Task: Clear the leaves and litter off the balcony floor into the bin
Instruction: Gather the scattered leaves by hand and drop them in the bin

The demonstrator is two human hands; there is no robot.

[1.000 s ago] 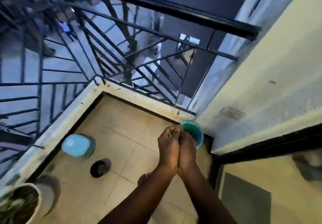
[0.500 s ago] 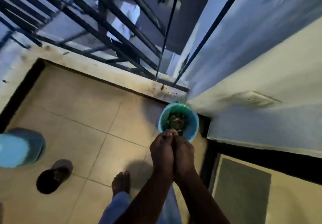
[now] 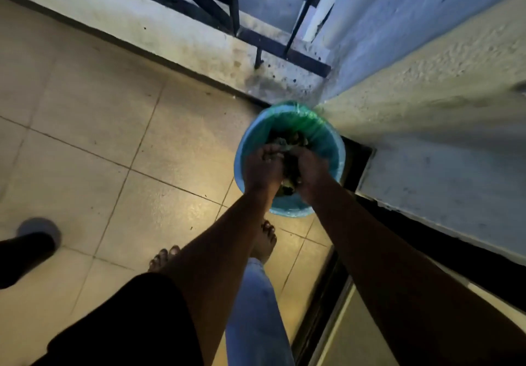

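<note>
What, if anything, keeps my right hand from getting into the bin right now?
Likely nothing, so yes: the right hand hangs directly over the open bin beside the left hand, both gripping leaves, with no lid in the way.

Round blue bin point(image 3: 331, 149), green liner point(image 3: 310, 122), upright at right of centre; dark leaves point(image 3: 296, 137) heaped inside.

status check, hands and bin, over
Left hand and right hand cup leaves over the bin. Litter already inside. Nothing blocking.
</note>
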